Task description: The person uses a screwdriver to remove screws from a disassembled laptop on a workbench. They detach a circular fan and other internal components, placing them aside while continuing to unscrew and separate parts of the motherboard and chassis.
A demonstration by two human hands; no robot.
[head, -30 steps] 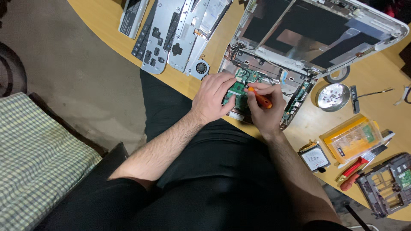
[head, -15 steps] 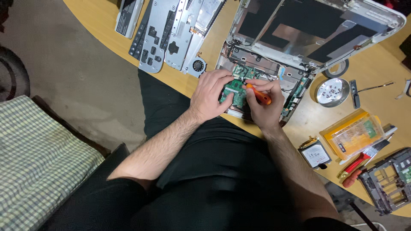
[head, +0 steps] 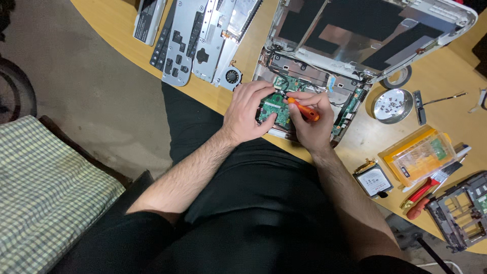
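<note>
the right hand (head: 313,119) pinches an orange screwdriver (head: 304,110) over the green circuit board (head: 274,107) in the opened laptop (head: 324,61); the left hand (head: 247,111), fingers curled, steadies the board's edge.

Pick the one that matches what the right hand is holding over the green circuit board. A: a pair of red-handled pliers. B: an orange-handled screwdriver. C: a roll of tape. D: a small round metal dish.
B: the right hand grips an orange-handled screwdriver with its tip down at the green circuit board, which the left hand steadies.
</note>
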